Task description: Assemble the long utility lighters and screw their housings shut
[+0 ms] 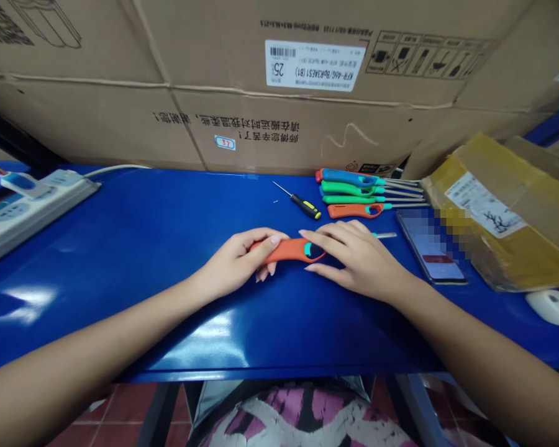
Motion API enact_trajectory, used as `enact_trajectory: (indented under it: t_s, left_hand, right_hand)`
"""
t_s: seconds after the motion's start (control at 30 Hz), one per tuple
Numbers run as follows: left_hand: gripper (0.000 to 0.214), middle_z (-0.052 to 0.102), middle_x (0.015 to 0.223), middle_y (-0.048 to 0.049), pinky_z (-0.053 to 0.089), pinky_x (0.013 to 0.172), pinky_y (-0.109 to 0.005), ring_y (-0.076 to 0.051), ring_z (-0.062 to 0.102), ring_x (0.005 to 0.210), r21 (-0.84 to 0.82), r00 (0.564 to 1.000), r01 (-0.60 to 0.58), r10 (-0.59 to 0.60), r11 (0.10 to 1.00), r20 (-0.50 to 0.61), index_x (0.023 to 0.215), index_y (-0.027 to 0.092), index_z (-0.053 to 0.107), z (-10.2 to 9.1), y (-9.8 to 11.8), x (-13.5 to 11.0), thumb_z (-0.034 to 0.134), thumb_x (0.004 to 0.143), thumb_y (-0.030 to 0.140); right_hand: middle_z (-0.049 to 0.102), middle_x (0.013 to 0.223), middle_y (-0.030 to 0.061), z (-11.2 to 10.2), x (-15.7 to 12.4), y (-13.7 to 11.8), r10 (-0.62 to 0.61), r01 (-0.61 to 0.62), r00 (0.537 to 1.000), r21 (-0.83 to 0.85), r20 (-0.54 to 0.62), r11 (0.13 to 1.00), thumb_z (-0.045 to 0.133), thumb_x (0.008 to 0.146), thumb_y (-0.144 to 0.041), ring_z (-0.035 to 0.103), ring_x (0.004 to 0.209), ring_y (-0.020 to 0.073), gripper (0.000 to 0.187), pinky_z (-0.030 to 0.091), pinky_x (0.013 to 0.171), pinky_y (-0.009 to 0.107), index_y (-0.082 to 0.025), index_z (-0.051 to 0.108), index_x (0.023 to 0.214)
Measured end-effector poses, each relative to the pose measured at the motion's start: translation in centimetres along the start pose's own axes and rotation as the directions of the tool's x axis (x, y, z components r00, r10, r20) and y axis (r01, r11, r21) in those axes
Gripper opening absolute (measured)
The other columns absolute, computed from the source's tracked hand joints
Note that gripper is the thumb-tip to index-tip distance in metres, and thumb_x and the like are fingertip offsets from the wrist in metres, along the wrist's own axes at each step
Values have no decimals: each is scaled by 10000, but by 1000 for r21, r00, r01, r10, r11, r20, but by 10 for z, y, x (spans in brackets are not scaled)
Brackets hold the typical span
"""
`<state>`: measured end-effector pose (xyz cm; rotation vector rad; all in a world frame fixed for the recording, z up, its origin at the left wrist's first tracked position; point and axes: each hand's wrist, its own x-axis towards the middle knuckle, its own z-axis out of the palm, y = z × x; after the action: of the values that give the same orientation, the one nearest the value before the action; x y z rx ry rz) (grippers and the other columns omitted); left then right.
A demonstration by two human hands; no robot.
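A large cardboard carton (121, 62) fills the back of the blue metal surface (121, 211), and the orange utility lighter (289, 251) lies across the middle of that surface, between the person's hands. The hold is a steady one: the left hand (235, 261) is closed around the lighter's handle with its fingers curled beneath, while the right hand (358, 261) cups the other end, fingers spread over the top and partly hiding the teal trigger (308, 249). The lighter's thin metal nozzle (386, 235) pokes out past the right hand. Behind the lighter sit four more utility lighters (354, 192) in a row, with a yellow-and-black screwdriver (305, 206) just to their left. Right of the lighter, a phone (431, 248) lies near the nozzle tip, leaving the least room there, with a yellow parcel (494, 211) beyond. The widest gap runs left toward a power strip (32, 205), and the surface's front edge lies well below the lighter.
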<state>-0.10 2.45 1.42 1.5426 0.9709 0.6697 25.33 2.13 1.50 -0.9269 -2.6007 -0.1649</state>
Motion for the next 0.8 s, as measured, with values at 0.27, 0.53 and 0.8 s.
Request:
enact_trajectory:
  t_s: [0.27,0.53,0.8]
  left_hand:
    - [414,713,899,-54,558,698,-255,-146,660,722,282,969,-240,248,929,7,1219,159,662,-5,-3,0,587,963,476]
    - [355,696,1009,-97,562,810,-266,-169,675,877,695,743,-611,576,378,340,1304,114,581,-18,-13,-3,515,1025,323]
    - [321,696,939,-98,555,751,-271,-175,668,811,693,723,-633,585,346,368,1248,75,591,-12,-10,-5,506,1026,291]
  right_hand:
    - [718,1055,109,-1,-1,2,-38,35,998,-52,-48,998,490,1029,-317,639,918,237,371,435,753,375,-146,624,1330]
    - [745,1145,94,1,-4,1,-33,35,999,164,-18,986,515,1016,-260,671,989,224,288,479,844,375,-131,665,1226]
    - [779,1060,87,0,-3,-8,-80,93,992,138,-102,986,579,984,-275,693,893,233,251,492,799,380,-96,696,1115]
